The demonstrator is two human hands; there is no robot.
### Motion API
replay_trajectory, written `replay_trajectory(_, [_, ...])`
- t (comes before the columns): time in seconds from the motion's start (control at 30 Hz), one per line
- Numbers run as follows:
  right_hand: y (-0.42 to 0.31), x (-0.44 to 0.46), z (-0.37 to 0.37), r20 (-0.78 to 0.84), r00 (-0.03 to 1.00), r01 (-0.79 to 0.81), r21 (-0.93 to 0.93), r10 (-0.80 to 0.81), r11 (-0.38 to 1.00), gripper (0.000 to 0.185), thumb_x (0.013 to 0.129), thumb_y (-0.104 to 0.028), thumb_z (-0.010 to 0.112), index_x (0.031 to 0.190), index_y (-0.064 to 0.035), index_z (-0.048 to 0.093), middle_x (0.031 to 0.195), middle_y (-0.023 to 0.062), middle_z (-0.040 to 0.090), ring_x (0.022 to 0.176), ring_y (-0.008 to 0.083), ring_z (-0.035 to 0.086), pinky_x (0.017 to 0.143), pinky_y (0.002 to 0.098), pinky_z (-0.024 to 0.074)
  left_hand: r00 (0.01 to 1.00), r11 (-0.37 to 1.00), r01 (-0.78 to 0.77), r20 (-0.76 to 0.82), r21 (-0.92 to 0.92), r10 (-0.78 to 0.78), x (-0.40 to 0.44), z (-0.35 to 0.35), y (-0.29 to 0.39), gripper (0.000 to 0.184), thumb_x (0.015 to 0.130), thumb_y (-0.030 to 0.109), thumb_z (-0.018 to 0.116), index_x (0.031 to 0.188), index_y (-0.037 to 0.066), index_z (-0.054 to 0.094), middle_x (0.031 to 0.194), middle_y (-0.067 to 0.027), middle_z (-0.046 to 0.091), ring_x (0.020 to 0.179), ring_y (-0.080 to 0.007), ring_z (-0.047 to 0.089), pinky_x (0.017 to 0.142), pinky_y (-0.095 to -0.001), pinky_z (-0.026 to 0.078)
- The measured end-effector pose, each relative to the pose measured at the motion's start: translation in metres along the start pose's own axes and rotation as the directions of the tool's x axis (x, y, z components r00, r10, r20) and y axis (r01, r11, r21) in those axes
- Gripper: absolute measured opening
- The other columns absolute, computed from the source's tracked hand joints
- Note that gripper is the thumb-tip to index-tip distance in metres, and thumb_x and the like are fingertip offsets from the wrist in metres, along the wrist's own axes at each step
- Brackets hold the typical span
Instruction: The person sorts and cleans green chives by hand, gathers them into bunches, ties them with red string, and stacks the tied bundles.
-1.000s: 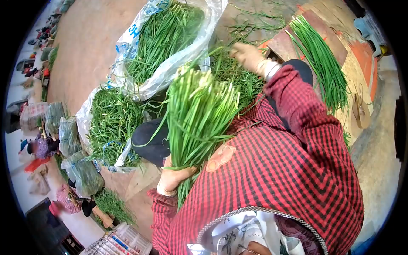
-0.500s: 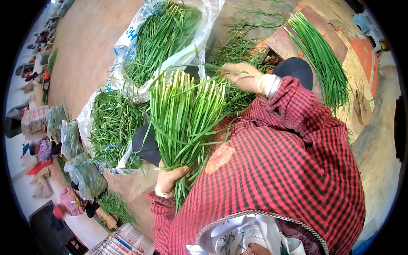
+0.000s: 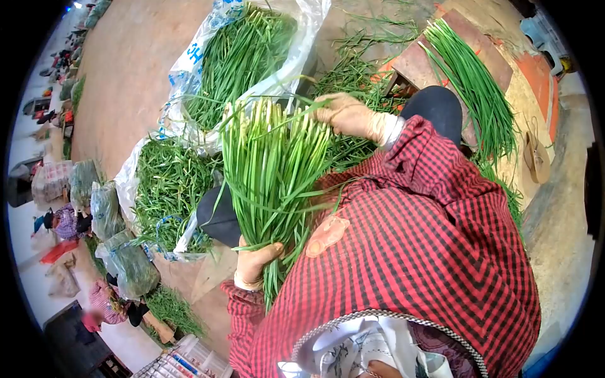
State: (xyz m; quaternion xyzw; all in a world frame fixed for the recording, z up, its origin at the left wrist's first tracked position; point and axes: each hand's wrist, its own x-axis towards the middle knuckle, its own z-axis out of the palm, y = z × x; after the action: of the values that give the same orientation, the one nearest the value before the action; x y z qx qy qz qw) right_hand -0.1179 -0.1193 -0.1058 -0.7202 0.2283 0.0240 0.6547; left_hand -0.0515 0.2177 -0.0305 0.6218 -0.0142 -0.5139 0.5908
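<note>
A thick bunch of garlic chives (image 3: 274,164) stands across my lap, pale stem ends up and leaf tips down. My left hand (image 3: 258,261), in a pale glove, is wrapped round the leafy lower part. At the upper right corner of the bunch, my gloved right hand (image 3: 350,116) is closed in a pinch beside the stem ends. A thin green blade runs across the top of the bunch to its fingers, which partly hide what they hold.
Plastic bags hold more chives (image 3: 246,69) and loose green trimmings (image 3: 167,189). Another chive bunch (image 3: 472,88) lies on a low wooden board (image 3: 413,63) at right. Loose leaves (image 3: 350,72) litter the floor. Filled bags (image 3: 129,264) and other people (image 3: 107,302) are at far left.
My right hand has moved a little left and down, closer to the stem ends. My left hand keeps its hold on the bunch, which stays nearly in place.
</note>
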Motion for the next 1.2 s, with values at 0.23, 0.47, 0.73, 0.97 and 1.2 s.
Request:
replay_trajectory(0.23, [0.042, 0.000, -0.072, 0.043, 0.996, -0.037, -0.555, 0.073, 0.831, 0.066, 0.089, -0.044, 0.064, 0.135, 0.0010, 0.047, 0.124, 0.0220, 0.059, 0.108, 0.0277, 0.060, 0.093, 0.0383, 0.0472, 0.999, 0.996, -0.012, -0.040, -0.088, 0.008, -0.007, -0.021, -0.021, 0.025, 0.073, 0.001, 0.065, 0.097, -0.004, 0.060, 0.070, -0.0086, 0.062, 0.057, -0.0160, 0.056, 0.054, -0.0276, 0.046])
replay_trajectory(0.47, [-0.024, -0.026, 0.013, 0.157, 0.987, -0.016, 0.195, -0.015, 0.981, 0.062, 0.088, -0.045, 0.067, 0.131, -0.0024, 0.053, 0.109, 0.0102, 0.064, 0.083, 0.0157, 0.064, 0.070, 0.0291, 0.0539, 0.998, 0.968, 0.056, 0.013, -0.246, -0.054, 0.006, -0.006, -0.015, 0.027, 0.076, 0.003, 0.063, 0.102, -0.005, 0.059, 0.071, -0.0098, 0.060, 0.056, -0.0170, 0.053, 0.051, -0.0283, 0.043])
replay_trajectory(0.73, [-0.004, -0.003, -0.047, -0.230, 0.973, -0.010, 0.020, 0.014, 1.000, 0.025, 0.090, -0.028, 0.060, 0.091, -0.0050, 0.068, 0.069, 0.0002, 0.061, 0.061, 0.0066, 0.056, 0.053, 0.0230, 0.0478, 0.999, 0.984, -0.041, -0.030, -0.175, 0.037, -0.003, -0.020, -0.026, 0.033, 0.074, -0.002, 0.066, 0.106, -0.005, 0.058, 0.076, -0.0099, 0.063, 0.059, -0.0177, 0.058, 0.055, -0.0287, 0.048])
replay_trajectory(0.97, [-0.026, -0.029, -0.022, 0.237, 0.963, -0.157, 0.125, 0.124, 0.980, 0.059, 0.088, -0.051, 0.063, 0.118, -0.0008, 0.057, 0.105, 0.0091, 0.062, 0.084, 0.0185, 0.066, 0.067, 0.0313, 0.0566, 0.995, 0.997, -0.072, -0.062, 0.023, 0.073, 0.003, -0.002, -0.012, 0.024, 0.076, -0.003, 0.068, 0.099, -0.003, 0.061, 0.077, -0.0074, 0.065, 0.061, -0.0146, 0.059, 0.056, -0.0268, 0.048])
replay_trajectory(1.2, [0.001, -0.021, 0.016, 0.182, 0.983, -0.112, 0.525, 0.018, 0.843, 0.023, 0.086, -0.020, 0.067, 0.102, -0.0063, 0.057, 0.085, 0.0042, 0.062, 0.070, 0.0151, 0.064, 0.064, 0.0315, 0.0557, 0.989, 0.985, -0.119, -0.074, 0.127, 0.129, 0.004, 0.011, -0.003, 0.023, 0.077, -0.008, 0.063, 0.098, -0.001, 0.064, 0.080, -0.0041, 0.067, 0.064, -0.0112, 0.060, 0.061, -0.0249, 0.049])
